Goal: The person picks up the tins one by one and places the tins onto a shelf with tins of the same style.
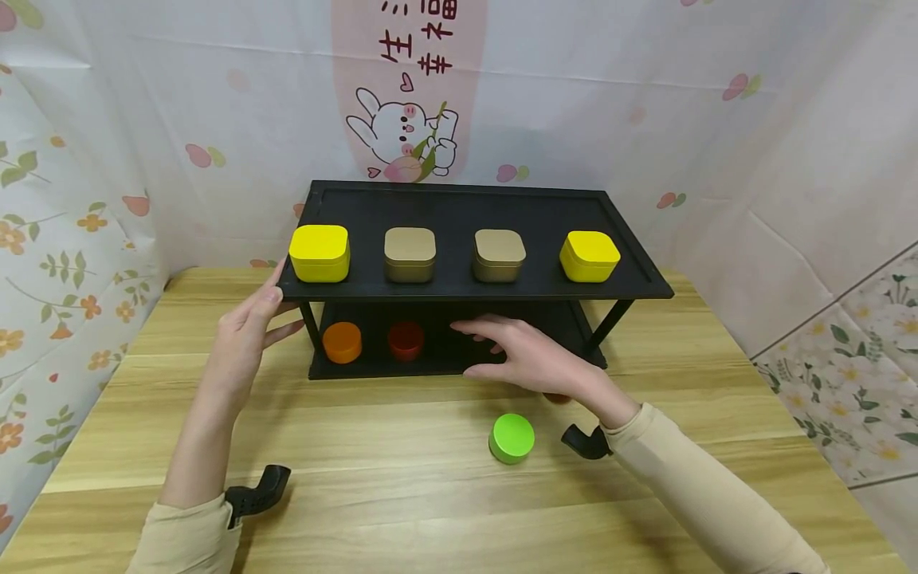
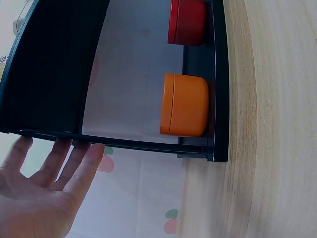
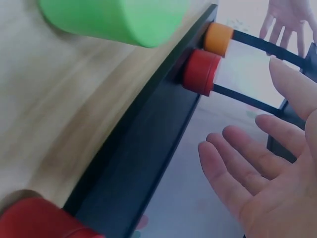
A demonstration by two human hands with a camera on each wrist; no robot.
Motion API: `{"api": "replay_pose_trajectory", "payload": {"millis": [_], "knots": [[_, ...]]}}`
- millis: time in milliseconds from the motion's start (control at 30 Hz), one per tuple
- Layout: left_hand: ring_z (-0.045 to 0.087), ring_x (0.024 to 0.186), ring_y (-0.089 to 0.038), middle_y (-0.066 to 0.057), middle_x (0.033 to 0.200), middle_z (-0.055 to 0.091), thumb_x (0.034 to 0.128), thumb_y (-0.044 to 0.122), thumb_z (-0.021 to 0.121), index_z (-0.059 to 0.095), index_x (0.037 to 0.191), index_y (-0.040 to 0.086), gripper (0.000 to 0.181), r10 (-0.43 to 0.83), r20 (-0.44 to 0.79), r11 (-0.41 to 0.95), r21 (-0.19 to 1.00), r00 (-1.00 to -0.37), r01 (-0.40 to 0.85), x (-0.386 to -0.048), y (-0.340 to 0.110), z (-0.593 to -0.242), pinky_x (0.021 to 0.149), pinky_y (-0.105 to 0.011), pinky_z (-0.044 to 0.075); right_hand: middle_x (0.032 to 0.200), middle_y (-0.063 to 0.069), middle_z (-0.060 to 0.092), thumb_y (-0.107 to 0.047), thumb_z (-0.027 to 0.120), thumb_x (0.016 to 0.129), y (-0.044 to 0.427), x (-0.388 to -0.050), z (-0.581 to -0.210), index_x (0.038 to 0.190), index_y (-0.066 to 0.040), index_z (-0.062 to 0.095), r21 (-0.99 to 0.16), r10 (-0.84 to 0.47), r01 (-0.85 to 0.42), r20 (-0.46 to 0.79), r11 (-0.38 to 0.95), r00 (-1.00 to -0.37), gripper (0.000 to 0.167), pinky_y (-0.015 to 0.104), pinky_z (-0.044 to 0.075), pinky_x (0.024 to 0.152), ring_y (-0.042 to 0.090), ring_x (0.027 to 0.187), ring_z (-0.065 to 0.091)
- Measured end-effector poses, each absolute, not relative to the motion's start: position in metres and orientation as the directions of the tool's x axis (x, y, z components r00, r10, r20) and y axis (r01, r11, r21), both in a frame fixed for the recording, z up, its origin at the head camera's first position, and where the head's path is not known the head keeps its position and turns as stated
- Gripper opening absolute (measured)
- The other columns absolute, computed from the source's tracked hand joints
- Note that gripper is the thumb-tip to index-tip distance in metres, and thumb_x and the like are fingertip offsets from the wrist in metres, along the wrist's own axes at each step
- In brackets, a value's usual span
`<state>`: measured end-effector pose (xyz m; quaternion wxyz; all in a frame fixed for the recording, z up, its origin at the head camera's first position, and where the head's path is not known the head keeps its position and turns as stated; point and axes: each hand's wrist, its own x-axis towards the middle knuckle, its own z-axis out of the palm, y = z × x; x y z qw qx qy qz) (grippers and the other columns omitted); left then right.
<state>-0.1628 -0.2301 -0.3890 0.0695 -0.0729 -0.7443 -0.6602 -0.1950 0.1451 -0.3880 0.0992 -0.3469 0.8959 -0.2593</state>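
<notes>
A black two-tier rack (image 1: 459,207) stands on the wooden table. My left hand (image 1: 247,327) touches the left end of its upper shelf; in the left wrist view the fingers (image 2: 81,181) are extended, their tips against the edge. In front of the lower shelf, my right hand (image 1: 527,351) hovers with parted fingers and holds nothing. An orange round tin (image 1: 342,343) and a red round tin (image 1: 406,341) sit on the lower shelf, left of that hand. Nearer me on the table is a green round tin (image 1: 512,438). Another red tin (image 3: 42,220) is mostly hidden behind my right wrist in the head view.
Along the upper shelf's front stand a left yellow square tin (image 1: 319,253), two tan square tins (image 1: 409,255) and a right yellow square tin (image 1: 590,257). Slanted posts (image 1: 608,325) join the two shelves. A printed cloth (image 1: 574,104) hangs behind the rack.
</notes>
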Motion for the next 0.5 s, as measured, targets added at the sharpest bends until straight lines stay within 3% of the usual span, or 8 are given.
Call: {"api": "replay_pose_trajectory", "payload": {"millis": [267, 500], "knots": [[0.059, 0.118, -0.002, -0.001, 0.169, 0.033, 0.1096, 0.042, 0.045, 0.042, 0.156, 0.031, 0.048, 0.019, 0.191, 0.121, 0.974, -0.981, 0.192, -0.164, -0.230, -0.389, 0.090, -0.012, 0.058, 0.146, 0.010, 0.060, -0.030, 0.079, 0.091, 0.159, -0.180, -0.394, 0.151, -0.020, 0.053, -0.554, -0.648, -0.544, 0.009, 0.631, -0.761, 0.066, 0.044, 0.062, 0.095, 0.030, 0.126, 0.062], [0.059, 0.119, -0.004, 0.001, 0.169, 0.034, 0.1097, 0.041, 0.045, 0.043, 0.156, 0.031, 0.047, 0.017, 0.196, 0.110, 0.974, -0.981, 0.196, -0.164, -0.230, -0.389, 0.090, -0.012, 0.058, 0.147, 0.006, 0.061, -0.030, 0.081, 0.090, 0.168, -0.168, -0.397, 0.150, -0.020, 0.054, -0.575, -0.649, -0.543, 0.027, 0.612, -0.761, 0.067, 0.042, 0.063, 0.094, 0.029, 0.123, 0.064]]}}
